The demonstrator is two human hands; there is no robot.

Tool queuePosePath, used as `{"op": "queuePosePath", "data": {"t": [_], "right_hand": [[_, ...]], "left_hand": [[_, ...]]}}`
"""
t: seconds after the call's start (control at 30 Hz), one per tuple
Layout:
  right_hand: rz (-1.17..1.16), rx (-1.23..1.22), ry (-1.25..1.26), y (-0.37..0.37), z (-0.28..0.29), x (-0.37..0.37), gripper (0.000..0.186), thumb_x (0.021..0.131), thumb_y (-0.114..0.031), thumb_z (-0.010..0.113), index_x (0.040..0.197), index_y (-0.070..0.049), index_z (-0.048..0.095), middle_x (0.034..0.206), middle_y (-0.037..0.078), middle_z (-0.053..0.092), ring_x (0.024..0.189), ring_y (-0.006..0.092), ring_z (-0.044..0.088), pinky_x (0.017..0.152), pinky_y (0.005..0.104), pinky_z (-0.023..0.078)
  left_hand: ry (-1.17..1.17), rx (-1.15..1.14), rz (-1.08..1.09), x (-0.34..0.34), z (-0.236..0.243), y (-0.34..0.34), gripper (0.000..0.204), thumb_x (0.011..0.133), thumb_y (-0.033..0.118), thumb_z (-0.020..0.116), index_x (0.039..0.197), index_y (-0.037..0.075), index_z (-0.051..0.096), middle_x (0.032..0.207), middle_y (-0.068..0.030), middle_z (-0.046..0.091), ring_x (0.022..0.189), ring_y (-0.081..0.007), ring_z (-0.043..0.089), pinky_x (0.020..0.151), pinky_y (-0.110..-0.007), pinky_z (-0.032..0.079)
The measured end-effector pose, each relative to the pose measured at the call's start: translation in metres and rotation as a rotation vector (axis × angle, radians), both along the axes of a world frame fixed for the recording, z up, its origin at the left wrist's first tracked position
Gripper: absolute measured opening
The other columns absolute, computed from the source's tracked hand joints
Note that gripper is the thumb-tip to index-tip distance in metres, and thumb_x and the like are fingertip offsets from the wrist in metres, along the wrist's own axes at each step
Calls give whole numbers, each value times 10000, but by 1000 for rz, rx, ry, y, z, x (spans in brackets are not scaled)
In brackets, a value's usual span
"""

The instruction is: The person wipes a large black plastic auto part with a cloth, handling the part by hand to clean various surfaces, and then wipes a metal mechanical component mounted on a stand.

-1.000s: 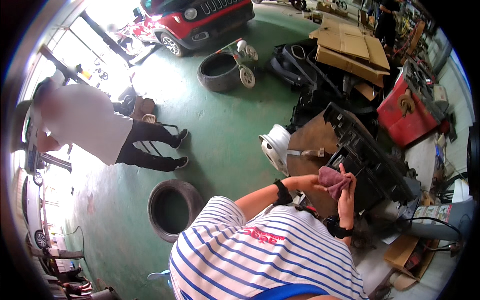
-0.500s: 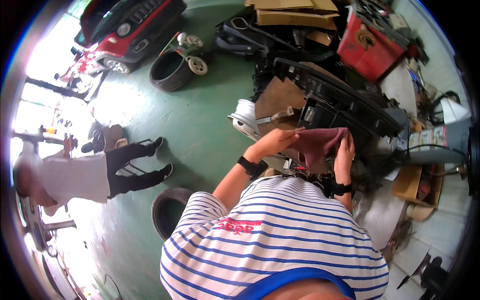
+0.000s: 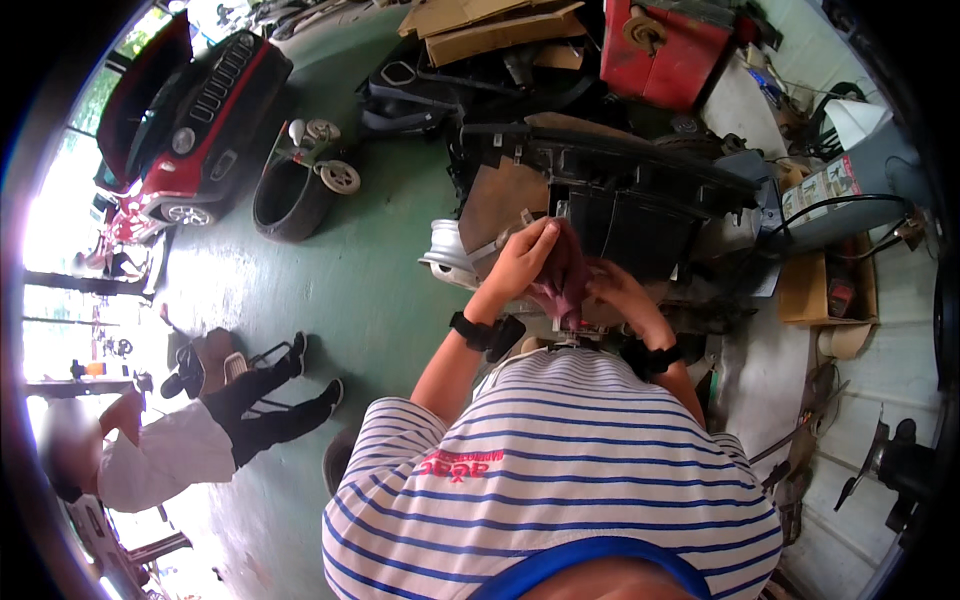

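A maroon cloth [image 3: 566, 282] hangs bunched in front of my chest. My left hand [image 3: 522, 258] is closed on its upper left part, with the thumb lying along the top. At the cloth's right side, my right hand [image 3: 628, 300] has its fingers bent in against the fabric; its fingertips are partly hidden. Just beyond the hands lie a brown flat sheet [image 3: 503, 200] and a large black plastic car part [image 3: 640, 170]. A small metal piece shows by my left fingertips, and I cannot tell whether the hand touches it.
A white wheel rim [image 3: 447, 245] stands left of the hands. Farther off are a tire [image 3: 290, 203] with a small bike [image 3: 325, 165], cardboard [image 3: 505, 35], a red cabinet [image 3: 665, 60] and a red car [image 3: 195, 130]. Another person [image 3: 170, 455] is at the left. An open box [image 3: 825, 290] lies right.
The cloth, spread between both hands before, is now bunched together. My hands have come closer to each other, the right one moving left. The view has turned, shifting the surroundings.
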State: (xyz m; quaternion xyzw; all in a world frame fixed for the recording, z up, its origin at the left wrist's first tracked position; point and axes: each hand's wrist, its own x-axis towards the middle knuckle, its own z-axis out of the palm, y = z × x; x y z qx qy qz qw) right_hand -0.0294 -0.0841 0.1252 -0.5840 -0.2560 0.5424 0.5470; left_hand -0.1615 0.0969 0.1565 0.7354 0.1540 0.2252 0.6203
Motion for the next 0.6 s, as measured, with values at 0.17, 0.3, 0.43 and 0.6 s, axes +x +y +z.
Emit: {"op": "queuePosePath", "data": {"t": [0.17, 0.3, 0.43, 0.6], "right_hand": [[-268, 252, -50, -10, 5, -4, 525, 821, -32, 696, 1291, -28, 461, 1126, 74, 608, 1033, 140, 564, 888, 280, 461], [-317, 326, -226, -28, -14, 10, 533, 804, -30, 720, 1276, -39, 472, 1113, 69, 606, 1035, 147, 567, 893, 290, 462], [-179, 102, -488, -39, -17, 8, 414, 802, -63, 733, 1173, -63, 550, 969, 38, 619, 930, 115, 588, 834, 272, 472], [-245, 5, -528, -43, -14, 7, 247, 807, -56, 716, 1012, -50, 580, 828, -13, 589, 758, 63, 536, 696, 230, 448]], "left_hand": [[209, 11, -12, 4, 18, 0, 316, 995, 311, 482, 1101, 33, 587, 850, -104, 629, 835, -161, 590, 772, -287, 467], [369, 342, -215, -14, -17, 19, 297, 944, 275, 536, 1144, 74, 621, 984, -196, 653, 913, -322, 631, 801, -351, 484], [534, 486, -374, -30, -17, 21, 357, 924, 302, 569, 1204, 83, 605, 1048, -197, 651, 936, -362, 619, 826, -371, 484], [537, 135, -372, -36, -12, 42, 474, 875, 227, 667, 1304, 73, 536, 1052, -139, 688, 960, -227, 646, 854, -318, 489]]}}
